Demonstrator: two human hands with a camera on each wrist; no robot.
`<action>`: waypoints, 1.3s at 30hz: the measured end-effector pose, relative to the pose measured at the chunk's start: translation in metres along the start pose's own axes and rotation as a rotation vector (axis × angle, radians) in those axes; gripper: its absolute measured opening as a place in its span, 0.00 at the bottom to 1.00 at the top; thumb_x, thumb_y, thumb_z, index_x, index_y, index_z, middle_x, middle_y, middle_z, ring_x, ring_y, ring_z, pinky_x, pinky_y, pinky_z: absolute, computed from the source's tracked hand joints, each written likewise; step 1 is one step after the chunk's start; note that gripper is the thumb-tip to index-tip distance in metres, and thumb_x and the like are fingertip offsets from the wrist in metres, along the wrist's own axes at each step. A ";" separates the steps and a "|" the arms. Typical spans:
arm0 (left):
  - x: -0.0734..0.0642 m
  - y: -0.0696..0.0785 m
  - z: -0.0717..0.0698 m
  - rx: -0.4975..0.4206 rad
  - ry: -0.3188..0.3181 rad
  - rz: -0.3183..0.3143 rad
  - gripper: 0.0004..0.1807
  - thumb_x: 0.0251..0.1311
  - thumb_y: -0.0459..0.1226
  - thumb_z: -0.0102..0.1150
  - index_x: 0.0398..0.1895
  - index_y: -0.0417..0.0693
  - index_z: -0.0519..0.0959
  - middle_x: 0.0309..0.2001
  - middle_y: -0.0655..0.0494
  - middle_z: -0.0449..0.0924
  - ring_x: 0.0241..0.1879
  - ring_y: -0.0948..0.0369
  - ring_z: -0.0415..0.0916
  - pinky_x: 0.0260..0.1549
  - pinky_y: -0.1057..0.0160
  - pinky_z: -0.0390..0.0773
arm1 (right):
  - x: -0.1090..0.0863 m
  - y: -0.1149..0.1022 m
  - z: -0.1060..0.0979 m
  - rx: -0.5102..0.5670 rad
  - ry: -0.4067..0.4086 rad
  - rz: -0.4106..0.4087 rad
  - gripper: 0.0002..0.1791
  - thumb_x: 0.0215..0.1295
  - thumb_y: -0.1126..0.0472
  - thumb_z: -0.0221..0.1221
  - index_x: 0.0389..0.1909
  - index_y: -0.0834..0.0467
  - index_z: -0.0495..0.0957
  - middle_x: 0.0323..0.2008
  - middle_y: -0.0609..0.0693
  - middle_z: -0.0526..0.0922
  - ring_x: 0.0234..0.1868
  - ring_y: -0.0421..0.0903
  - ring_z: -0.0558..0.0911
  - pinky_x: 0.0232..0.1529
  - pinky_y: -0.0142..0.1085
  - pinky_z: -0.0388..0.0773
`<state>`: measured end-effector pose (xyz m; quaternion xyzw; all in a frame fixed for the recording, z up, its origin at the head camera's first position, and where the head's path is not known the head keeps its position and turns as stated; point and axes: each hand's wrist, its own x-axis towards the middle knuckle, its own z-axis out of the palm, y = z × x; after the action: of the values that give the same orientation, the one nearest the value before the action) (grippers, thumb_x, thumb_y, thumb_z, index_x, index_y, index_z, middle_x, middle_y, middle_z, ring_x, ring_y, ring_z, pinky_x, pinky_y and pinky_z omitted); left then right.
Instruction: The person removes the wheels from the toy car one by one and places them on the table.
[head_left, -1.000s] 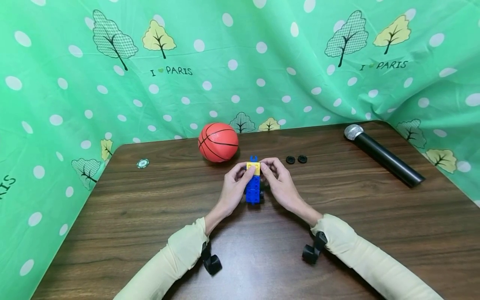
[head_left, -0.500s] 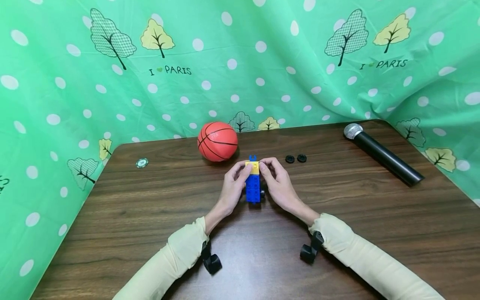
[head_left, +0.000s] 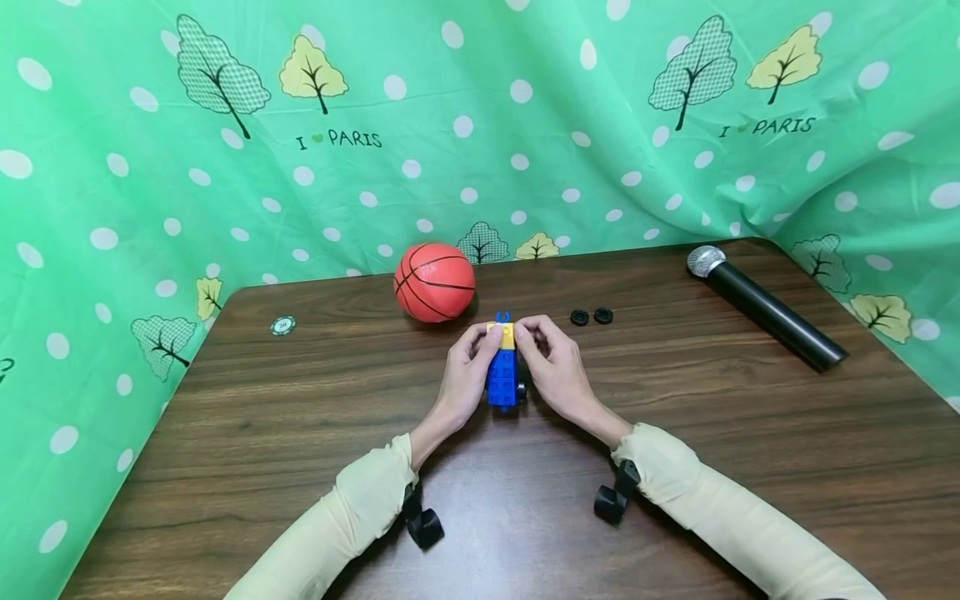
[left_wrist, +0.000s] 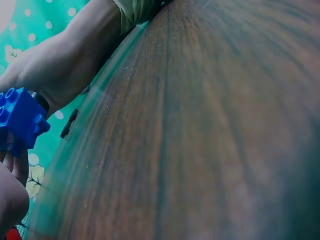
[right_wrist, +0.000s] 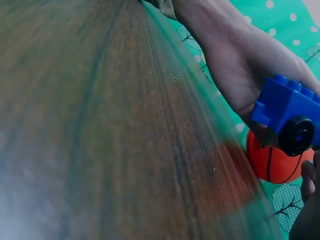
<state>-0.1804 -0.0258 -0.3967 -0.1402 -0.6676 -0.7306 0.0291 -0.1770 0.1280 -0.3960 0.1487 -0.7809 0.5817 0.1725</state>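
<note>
Gripping block toy (head_left: 502, 375) | left fingers (head_left: 471, 337), right fingers (head_left: 550, 330) | both partly hidden

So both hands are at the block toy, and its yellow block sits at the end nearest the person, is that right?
Not quite: the head view shows the yellow block toward the far end, with blue blocks at the near end.

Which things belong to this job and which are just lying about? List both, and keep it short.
Part of the job:
toy, held between the left fingers and right fingers
black discs, probably, as they resemble the toy's wheel

Just lying about, it seems:
ball
microphone
chip
</note>
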 end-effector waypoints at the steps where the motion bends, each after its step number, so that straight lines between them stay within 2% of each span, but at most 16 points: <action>1: 0.000 0.000 0.000 0.006 0.000 -0.001 0.17 0.80 0.40 0.50 0.52 0.32 0.78 0.36 0.55 0.82 0.34 0.64 0.77 0.36 0.67 0.76 | 0.000 0.000 0.000 -0.012 0.005 -0.015 0.09 0.80 0.61 0.55 0.45 0.63 0.80 0.29 0.51 0.78 0.30 0.45 0.74 0.33 0.29 0.69; 8: -0.003 0.003 0.001 0.058 -0.013 -0.006 0.18 0.80 0.42 0.49 0.49 0.32 0.78 0.32 0.56 0.80 0.31 0.65 0.76 0.33 0.67 0.76 | 0.002 0.005 -0.003 -0.070 -0.015 -0.107 0.05 0.75 0.64 0.57 0.41 0.61 0.79 0.27 0.48 0.77 0.28 0.43 0.73 0.29 0.29 0.67; 15: -0.003 0.003 0.001 0.063 -0.033 -0.009 0.17 0.80 0.41 0.50 0.49 0.33 0.78 0.32 0.56 0.80 0.30 0.65 0.75 0.32 0.67 0.76 | 0.004 0.008 -0.010 -0.111 -0.059 -0.171 0.02 0.71 0.66 0.58 0.40 0.61 0.77 0.27 0.48 0.77 0.27 0.43 0.74 0.28 0.29 0.69; 19: -0.003 0.002 0.000 0.056 -0.044 -0.011 0.17 0.80 0.41 0.50 0.50 0.32 0.78 0.33 0.55 0.81 0.31 0.64 0.76 0.33 0.67 0.76 | 0.005 0.007 -0.010 -0.128 -0.058 -0.181 0.02 0.71 0.66 0.58 0.40 0.61 0.76 0.27 0.48 0.76 0.27 0.43 0.73 0.28 0.30 0.69; 22: -0.003 0.001 0.000 0.044 -0.044 -0.006 0.17 0.81 0.41 0.49 0.51 0.32 0.78 0.34 0.54 0.81 0.32 0.64 0.76 0.34 0.67 0.77 | 0.005 0.006 -0.009 -0.132 -0.065 -0.164 0.04 0.76 0.63 0.55 0.42 0.60 0.76 0.28 0.48 0.76 0.28 0.44 0.73 0.30 0.32 0.68; 26: -0.003 0.001 -0.001 0.022 -0.044 0.011 0.17 0.81 0.40 0.48 0.52 0.31 0.77 0.35 0.54 0.81 0.33 0.65 0.77 0.34 0.67 0.77 | 0.004 0.006 -0.006 -0.103 -0.094 -0.127 0.06 0.81 0.61 0.52 0.45 0.60 0.73 0.30 0.50 0.74 0.31 0.46 0.72 0.33 0.34 0.67; 30: -0.003 0.001 0.000 -0.006 -0.048 0.025 0.17 0.81 0.38 0.48 0.53 0.30 0.76 0.35 0.55 0.82 0.33 0.65 0.77 0.34 0.67 0.77 | 0.003 0.006 -0.005 -0.064 -0.105 -0.117 0.06 0.82 0.62 0.51 0.47 0.61 0.72 0.32 0.52 0.75 0.33 0.47 0.73 0.36 0.35 0.68; 33: -0.002 0.000 0.000 -0.017 -0.041 0.025 0.16 0.81 0.38 0.48 0.53 0.30 0.76 0.35 0.56 0.81 0.33 0.65 0.77 0.35 0.68 0.77 | 0.003 0.006 -0.004 -0.068 -0.095 -0.140 0.05 0.81 0.65 0.51 0.47 0.62 0.73 0.32 0.51 0.76 0.33 0.46 0.73 0.36 0.34 0.68; 39: -0.004 0.001 0.000 0.008 -0.045 0.028 0.16 0.81 0.38 0.48 0.52 0.31 0.77 0.34 0.54 0.81 0.32 0.65 0.77 0.34 0.67 0.77 | 0.003 0.009 -0.005 -0.107 -0.056 -0.236 0.06 0.79 0.66 0.52 0.45 0.65 0.74 0.28 0.49 0.74 0.27 0.43 0.71 0.30 0.32 0.67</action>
<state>-0.1766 -0.0263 -0.3969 -0.1658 -0.6690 -0.7241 0.0248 -0.1831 0.1348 -0.4014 0.2461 -0.7925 0.5104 0.2257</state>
